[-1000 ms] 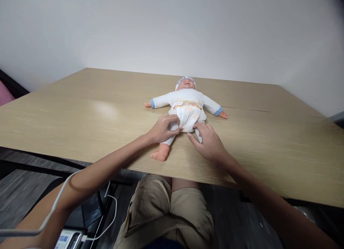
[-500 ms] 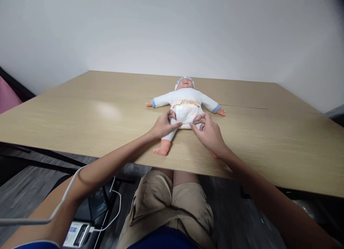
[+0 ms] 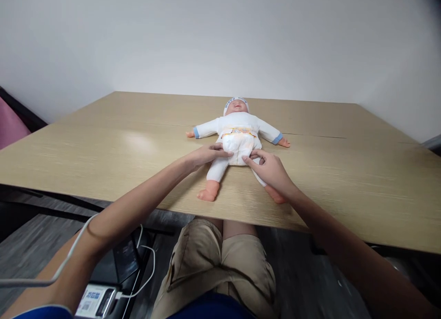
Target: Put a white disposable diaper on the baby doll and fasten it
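A baby doll [image 3: 237,121] in a white suit with blue cuffs and a lettered white cap lies on its back on the table, arms and legs spread. Around its hips sits a white diaper [image 3: 238,145] with an orange and yellow printed waistband. At the diaper's left leg edge, my left hand [image 3: 211,154] pinches the material between thumb and fingers. My right hand [image 3: 267,165] does the same at the right leg edge, over the doll's thigh. Part of the doll's right-side leg is hidden behind that hand.
The wooden table [image 3: 103,158] reaches to a pale wall [image 3: 220,43]. Below its front edge are my knees in beige shorts [image 3: 203,259]. At lower left a white cable [image 3: 151,268] runs to a white device [image 3: 94,300] on a black surface.
My left hand has shifted slightly left and up along the diaper's leg edge. The right hand has moved a little outward and down, showing more of the doll's leg and foot.
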{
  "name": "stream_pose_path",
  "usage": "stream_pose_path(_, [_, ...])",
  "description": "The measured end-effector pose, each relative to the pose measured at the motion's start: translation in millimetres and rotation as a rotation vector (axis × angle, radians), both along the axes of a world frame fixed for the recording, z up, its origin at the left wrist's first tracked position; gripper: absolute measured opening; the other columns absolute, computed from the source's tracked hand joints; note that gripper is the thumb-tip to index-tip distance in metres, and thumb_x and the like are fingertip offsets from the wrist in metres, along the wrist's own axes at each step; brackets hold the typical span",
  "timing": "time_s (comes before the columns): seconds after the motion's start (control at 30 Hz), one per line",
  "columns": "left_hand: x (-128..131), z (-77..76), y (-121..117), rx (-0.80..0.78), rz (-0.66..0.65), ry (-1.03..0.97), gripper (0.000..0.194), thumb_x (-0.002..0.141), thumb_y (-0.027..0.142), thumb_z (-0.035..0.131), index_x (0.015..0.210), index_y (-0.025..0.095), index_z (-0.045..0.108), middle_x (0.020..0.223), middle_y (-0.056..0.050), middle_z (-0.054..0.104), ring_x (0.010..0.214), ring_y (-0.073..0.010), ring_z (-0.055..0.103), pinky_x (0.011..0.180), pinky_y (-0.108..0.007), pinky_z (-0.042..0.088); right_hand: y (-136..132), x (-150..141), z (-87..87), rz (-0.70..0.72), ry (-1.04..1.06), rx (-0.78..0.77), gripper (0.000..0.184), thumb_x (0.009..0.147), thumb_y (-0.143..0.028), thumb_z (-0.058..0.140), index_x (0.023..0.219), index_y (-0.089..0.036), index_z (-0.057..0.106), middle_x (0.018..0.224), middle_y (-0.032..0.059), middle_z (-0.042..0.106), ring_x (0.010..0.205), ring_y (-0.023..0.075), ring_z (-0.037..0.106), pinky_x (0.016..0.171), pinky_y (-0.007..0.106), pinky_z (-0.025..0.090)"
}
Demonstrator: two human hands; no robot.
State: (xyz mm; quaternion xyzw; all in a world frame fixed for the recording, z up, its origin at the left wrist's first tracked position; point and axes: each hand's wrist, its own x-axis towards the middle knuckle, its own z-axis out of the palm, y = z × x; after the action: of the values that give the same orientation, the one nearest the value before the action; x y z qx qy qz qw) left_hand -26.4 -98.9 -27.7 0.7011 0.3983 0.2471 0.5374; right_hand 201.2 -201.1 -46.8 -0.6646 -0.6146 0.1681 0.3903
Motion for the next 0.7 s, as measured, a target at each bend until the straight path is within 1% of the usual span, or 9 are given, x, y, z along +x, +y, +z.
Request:
stream_pose_path(0.1, [-3.2,3.2,2.1,-0.189,-0.065,-0.041,0.052,0.074,0.055,0.09,0.111,0.022,0.077,0.115,-0.008,0.078,0.107,-0.0292,0.069,0.083,-0.036,0.046,6.6,6.7,-3.0,0.005,0.144,-0.055,0.041,0.087,-0.061,0.071,0.095,-0.022,0.077,0.094,0.0045,0.08,0.074,0.0203,0.061,0.073,0.034,0.044])
stream_pose_path(0.17, [-3.9,2.4,3.1,-0.201,-0.058,-0.062,0.053,0.073,0.055,0.091,0.11,0.02,0.075,0.116,-0.008,0.078,0.11,-0.0296,0.068,0.085,-0.037,0.046,8.6,10.8,-3.3,0.011,0.211,-0.077,0.044,0.084,-0.063,0.073,0.094,-0.021,0.077,0.091,0.004,0.078,0.074,0.0199,0.06,0.072,0.033,0.044])
stream_pose_path(0.23, [-3.6,1.4,3.3,-0.177,-0.051,-0.08,0.053,0.073,0.054,0.092,0.109,0.02,0.074,0.116,-0.009,0.078,0.112,-0.0302,0.068,0.088,-0.038,0.046,7.4,13.3,-1.8,0.009,0.22,-0.082,0.044,0.083,-0.064,0.075,0.093,-0.021,0.078,0.087,0.0029,0.077,0.072,0.0196,0.059,0.07,0.033,0.043])
stream_pose_path(0.37, [-1.9,-1.5,0.5,-0.196,-0.059,-0.159,0.054,0.075,0.052,0.093,0.115,0.02,0.075,0.118,-0.01,0.079,0.116,-0.0312,0.07,0.097,-0.041,0.05,-0.9,13.4,1.6,-0.073,0.032,0.02,0.043,0.089,-0.064,0.075,0.095,-0.022,0.083,0.077,0.0023,0.073,0.069,0.0212,0.057,0.071,0.036,0.042])
stream_pose_path(0.43, [-1.8,-5.3,-1.2,-0.224,-0.062,-0.227,0.052,0.077,0.05,0.094,0.113,0.019,0.074,0.116,-0.01,0.08,0.116,-0.0304,0.072,0.101,-0.043,0.052,-3.9,12.4,0.6,-0.075,-0.077,0.111,0.042,0.093,-0.063,0.073,0.094,-0.022,0.084,0.081,0.0044,0.074,0.073,0.023,0.058,0.076,0.039,0.045])
stream_pose_path(0.5, [-3.7,-10.2,-1.6,-0.229,-0.057,-0.289,0.048,0.078,0.049,0.094,0.11,0.018,0.074,0.113,-0.01,0.08,0.113,-0.029,0.073,0.103,-0.044,0.053,-5.3,12.6,-2.0,-0.053,-0.143,0.179,0.039,0.096,-0.059,0.07,0.095,-0.022,0.083,0.096,0.0077,0.075,0.08,0.0244,0.062,0.08,0.041,0.048])
stream_pose_path(0.57, [-8.6,-13.6,-0.6,-0.211,-0.049,-0.312,0.045,0.08,0.047,0.093,0.108,0.018,0.073,0.112,-0.01,0.08,0.112,-0.0274,0.074,0.103,-0.043,0.055,-6.4,15.0,-4.4,-0.029,-0.182,0.211,0.033,0.098,-0.054,0.07,0.099,-0.023,0.083,0.11,0.01,0.073,0.083,0.0244,0.063,0.08,0.041,0.05])
stream_pose_path(0.63, [-16.1,-13.4,2.1,-0.167,-0.053,-0.286,0.044,0.084,0.046,0.091,0.112,0.018,0.073,0.112,-0.009,0.081,0.111,-0.0258,0.075,0.104,-0.043,0.055,-7.9,20.7,-4.8,0.028,-0.209,0.216,0.028,0.099,-0.048,0.069,0.105,-0.023,0.081,0.112,0.0098,0.069,0.08,0.0226,0.063,0.076,0.04,0.051])
stream_pose_path(0.7, [-24.1,-9.8,6.9,-0.079,-0.064,-0.24,0.041,0.089,0.045,0.086,0.116,0.018,0.072,0.11,-0.009,0.082,0.112,-0.0252,0.075,0.106,-0.043,0.054,-7.9,30.4,-3.5,0.098,-0.226,0.229,0.023,0.101,-0.042,0.065,0.107,-0.024,0.079,0.105,0.0074,0.069,0.072,0.02,0.06,0.072,0.038,0.05])
